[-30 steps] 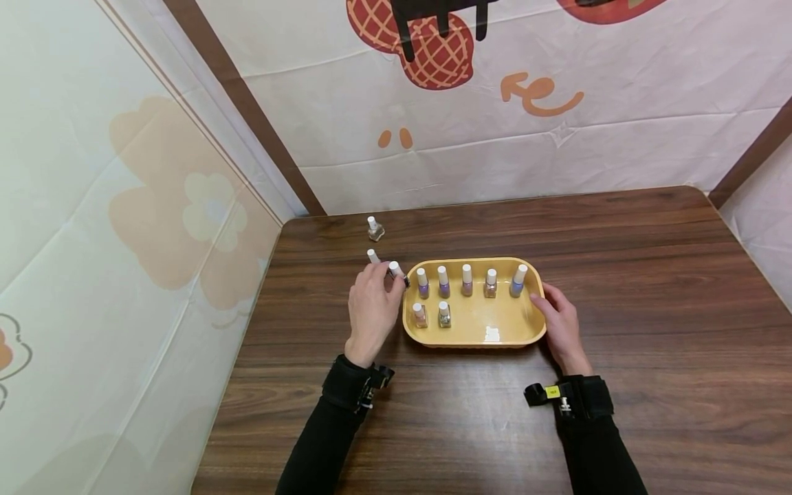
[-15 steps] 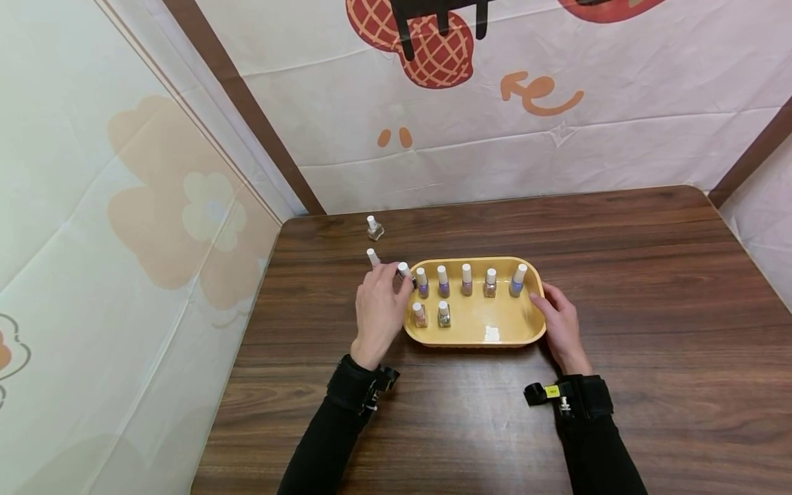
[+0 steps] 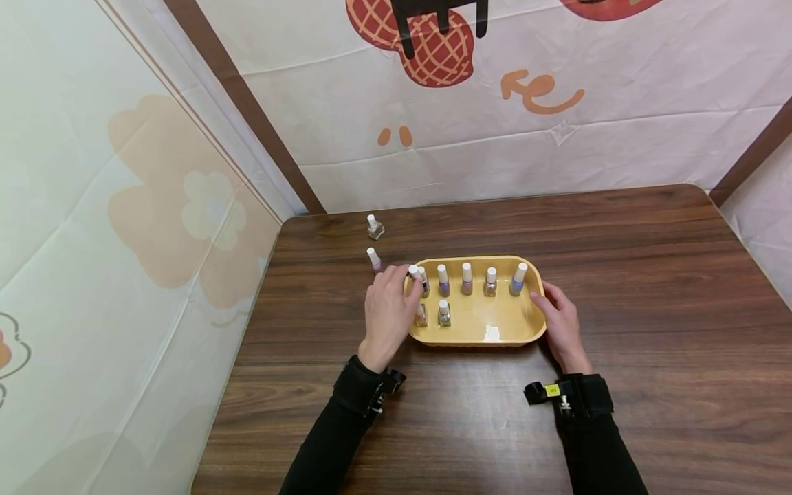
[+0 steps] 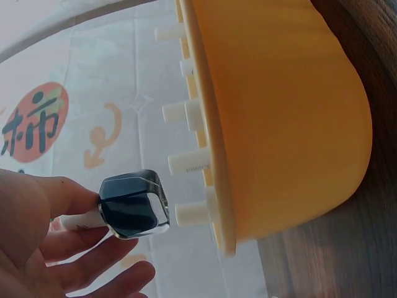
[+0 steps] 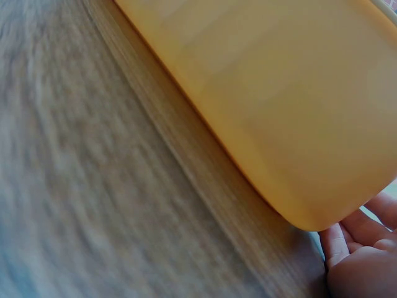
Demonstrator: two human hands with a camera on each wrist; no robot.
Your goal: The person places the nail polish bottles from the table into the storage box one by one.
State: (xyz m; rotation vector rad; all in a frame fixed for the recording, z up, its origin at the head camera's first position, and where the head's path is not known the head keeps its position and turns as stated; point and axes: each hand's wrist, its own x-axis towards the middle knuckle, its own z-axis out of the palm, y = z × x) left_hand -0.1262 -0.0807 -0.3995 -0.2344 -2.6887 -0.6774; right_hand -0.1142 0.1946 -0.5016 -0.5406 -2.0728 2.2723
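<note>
My left hand (image 3: pixel 388 313) pinches the white cap of a dark nail polish bottle (image 4: pixel 131 205) over the left end of the yellow tray (image 3: pixel 476 322). In the left wrist view the bottle hangs above the rim, its base toward the tray, near other white caps. My right hand (image 3: pixel 562 328) grips the tray's right end, thumb on the rim and fingers against the outer wall. Inside stands a back row of bottles, among them a blue nail polish (image 3: pixel 518 280) and a purple nail polish (image 3: pixel 443 282). Toward the front are a pinkish bottle, partly hidden by my left hand, and a glittery bottle (image 3: pixel 444 314).
On the table (image 3: pixel 650 289), left of the tray, stand a purple nail polish bottle (image 3: pixel 375 260) beside my left hand and a clear bottle (image 3: pixel 375 228) farther back. A printed cloth wall (image 3: pixel 482 165) rises behind the table's far edge.
My left hand has moved right with the dark nail polish bottle, from beside the tray to over its left end. My right hand and the tray have stayed put.
</note>
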